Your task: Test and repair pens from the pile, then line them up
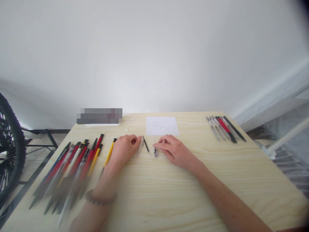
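My left hand rests on the table with its fingers curled, thumb and index together at the top of a clear pen barrel. To the right of that barrel, a thin black pen refill lies between my two hands. The fingertips of my right hand are bent around the upper end of a short clear pen part with dark pieces. That part's top is covered by the fingers. A yellow pen lies just left of my left hand, partly hidden by the wrist.
A large pile of red, yellow, black and clear pens covers the table's left side. White paper with scribbles lies beyond my hands. Several pens are lined up at the right. A pixelated dark object sits back left; a bicycle wheel stands beside the table.
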Tool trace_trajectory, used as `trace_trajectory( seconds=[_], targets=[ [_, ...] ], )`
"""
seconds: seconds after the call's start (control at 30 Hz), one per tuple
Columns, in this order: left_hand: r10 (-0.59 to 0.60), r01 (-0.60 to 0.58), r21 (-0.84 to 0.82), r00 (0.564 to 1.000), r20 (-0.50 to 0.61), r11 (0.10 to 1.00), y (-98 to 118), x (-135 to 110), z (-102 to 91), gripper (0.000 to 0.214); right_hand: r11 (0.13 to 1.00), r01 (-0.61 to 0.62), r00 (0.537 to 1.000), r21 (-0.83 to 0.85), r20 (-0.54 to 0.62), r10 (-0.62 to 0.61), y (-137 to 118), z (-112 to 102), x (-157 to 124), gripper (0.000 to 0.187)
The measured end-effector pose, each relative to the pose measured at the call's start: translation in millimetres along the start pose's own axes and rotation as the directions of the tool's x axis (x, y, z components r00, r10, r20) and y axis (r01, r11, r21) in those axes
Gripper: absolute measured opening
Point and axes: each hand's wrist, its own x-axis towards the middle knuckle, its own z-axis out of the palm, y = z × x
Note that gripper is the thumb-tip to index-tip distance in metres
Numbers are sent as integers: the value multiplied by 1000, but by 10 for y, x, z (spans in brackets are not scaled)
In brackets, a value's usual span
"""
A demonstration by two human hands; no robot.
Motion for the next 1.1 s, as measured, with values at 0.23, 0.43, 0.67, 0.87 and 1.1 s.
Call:
trace_trajectory(
  seconds=[0.23,0.43,0.67,0.87,1.1],
  targets=[
    [-9,9,-5,1000,9,1000,13,-4,-4,46,999,21,1000,32,-6,-21,6,-15,-5,30],
    [-1,1,2,1000,7,1000,-3,4,7,43,999,20,1000,32,-5,-19,16,-20,-10,27],
    [12,-12,7,1000,3,1000,-9,0,5,46,1000,17,1000,21,-15,-16,14,-16,-6,28],
    [15,-15,9,1000,4,1000,-10,6,6,46,1000,1,1000,16,-22,-1,11,-3,-3,27],
    [0,0,12,1000,10,1000,7,-13,-9,46,1000,-3,1000,12,-27,3,0,-14,-2,26]
  ],
)
